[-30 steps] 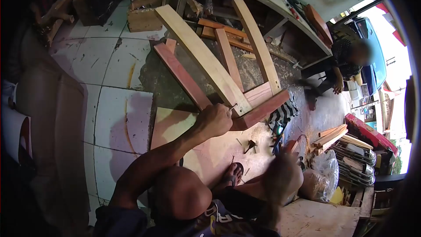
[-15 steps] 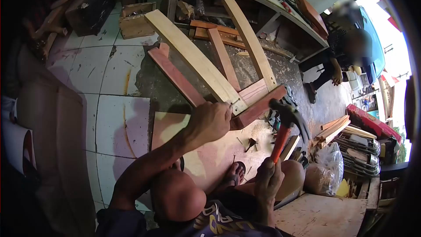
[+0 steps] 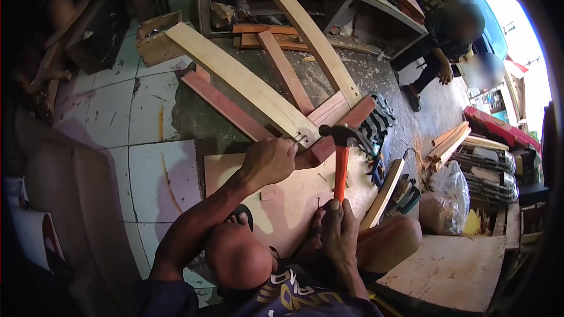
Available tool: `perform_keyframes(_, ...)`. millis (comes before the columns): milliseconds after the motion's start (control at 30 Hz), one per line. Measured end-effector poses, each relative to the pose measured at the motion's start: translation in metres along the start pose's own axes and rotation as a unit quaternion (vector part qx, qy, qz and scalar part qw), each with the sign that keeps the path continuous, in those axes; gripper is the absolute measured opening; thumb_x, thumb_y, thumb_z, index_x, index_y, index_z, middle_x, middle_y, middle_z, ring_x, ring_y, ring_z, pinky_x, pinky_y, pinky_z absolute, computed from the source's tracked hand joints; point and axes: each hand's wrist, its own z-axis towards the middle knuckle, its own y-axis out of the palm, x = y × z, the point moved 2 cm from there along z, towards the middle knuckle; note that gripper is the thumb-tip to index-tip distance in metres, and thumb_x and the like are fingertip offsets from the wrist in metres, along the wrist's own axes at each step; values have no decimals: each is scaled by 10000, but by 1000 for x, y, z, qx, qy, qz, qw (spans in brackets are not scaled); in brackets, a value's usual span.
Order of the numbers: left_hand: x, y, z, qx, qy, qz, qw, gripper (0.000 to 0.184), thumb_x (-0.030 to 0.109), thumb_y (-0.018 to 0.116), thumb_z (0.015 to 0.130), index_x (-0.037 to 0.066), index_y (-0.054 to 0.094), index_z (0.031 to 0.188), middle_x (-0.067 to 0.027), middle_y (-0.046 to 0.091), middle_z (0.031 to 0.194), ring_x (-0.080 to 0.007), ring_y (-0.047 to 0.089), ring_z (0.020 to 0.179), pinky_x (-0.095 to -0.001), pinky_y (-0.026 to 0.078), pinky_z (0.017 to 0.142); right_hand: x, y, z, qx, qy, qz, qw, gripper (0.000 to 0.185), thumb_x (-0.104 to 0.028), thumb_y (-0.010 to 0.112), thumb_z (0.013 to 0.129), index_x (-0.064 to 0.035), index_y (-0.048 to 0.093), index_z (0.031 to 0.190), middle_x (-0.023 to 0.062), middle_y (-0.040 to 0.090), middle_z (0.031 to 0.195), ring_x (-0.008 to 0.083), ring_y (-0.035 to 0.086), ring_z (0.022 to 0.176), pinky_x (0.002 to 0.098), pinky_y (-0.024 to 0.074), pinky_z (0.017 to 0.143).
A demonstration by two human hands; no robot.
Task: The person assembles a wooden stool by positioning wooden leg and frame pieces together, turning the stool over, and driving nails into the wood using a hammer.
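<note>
A wooden frame of pale boards [image 3: 235, 76] and reddish pieces [image 3: 220, 104] leans over the floor. At its lower corner my left hand [image 3: 269, 161] pinches a nail [image 3: 301, 138] against the end of the long pale board. My right hand [image 3: 341, 229] is wrapped round the orange handle of a hammer [image 3: 341, 170]. The black hammer head is just right of the nail, over the reddish end block [image 3: 324, 149]. Under the joint lies a plywood sheet [image 3: 282, 205] with a few small bits on it.
An open cabinet [image 3: 202, 0] stands behind the frame, with a wooden box [image 3: 154, 44] to its left. A person [image 3: 437, 53] sits at the upper right. Stacked wood strips [image 3: 449, 144], a plastic bag [image 3: 449, 199] and a loose pale strip [image 3: 383, 194] lie at the right.
The hammer, first blurred low at the right, has come up and left to beside the nail. My left hand still holds the nail at the joint. The whole view has shifted.
</note>
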Motion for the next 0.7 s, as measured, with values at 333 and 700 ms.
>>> perform_keyframes(333, 6, -12, -1, -11, 23, 36, 999, 261, 200, 551, 901, 26, 705, 782, -280, 684, 768, -450, 704, 774, -532, 560, 753, 16, 42, 2, 69, -57, -272, 958, 301, -278, 456, 1053, 1, 529, 967, 215, 580, 688, 385, 593, 590, 474, 423, 535)
perform_keyframes(700, 10, -14, 0, 7, 62, 60, 996, 232, 160, 554, 825, 4, 721, 786, -294, 691, 799, -455, 710, 785, -539, 571, 740, -15, 41, 0, 93, -18, -187, 978, 335, -287, 505, 1059, 2, 535, 893, 97, 558, 638, 195, 529, 523, 376, 429, 532)
